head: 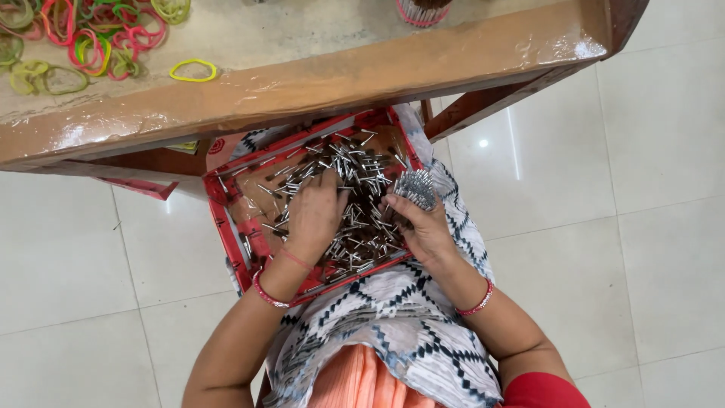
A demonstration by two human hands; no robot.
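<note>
Red cardboard tray (226, 215) on the lap below the tabletop (317, 68), loose metal pins (355, 170) lying every way, left hand (313, 215) spread flat on them, right hand (424, 227) clasping a bundle of pins (415, 187), ends pointing up and away, hands apart.

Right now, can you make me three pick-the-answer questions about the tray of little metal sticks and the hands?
1. Where is the red tray?
A. on the person's lap
B. on the floor
C. on the table top

2. What colour is the rubber band lying alone on the table?
A. blue
B. yellow
C. black

3. What does the right hand hold?
A. nothing
B. a cup
C. a bundle of metal sticks

Answers: 1 A, the tray rests on the patterned cloth over the knees. 2 B, it is yellow. 3 C, its fingers wrap a bunch; the left hand lies flat in the loose pile.
</note>
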